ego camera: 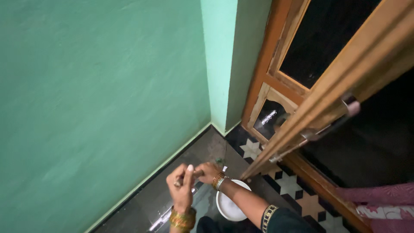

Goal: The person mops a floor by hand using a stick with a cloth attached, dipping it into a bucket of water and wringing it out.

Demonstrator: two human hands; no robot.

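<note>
both hands are meeting over the dark floor (142, 203) near the green wall (95, 99); left hand (182, 190) and right hand (208, 171) are gripping a small stick-like object (189, 177) between them, just beside a white bowl (228, 207) sitting at the wooden door (327, 99) foot

No packages, labels, signs or screens are visible.

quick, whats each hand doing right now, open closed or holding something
Left hand: closed on one end of a thin stick-like object, thumb up.
Right hand: fingers curled on the object's other end, above the white bowl.
</note>
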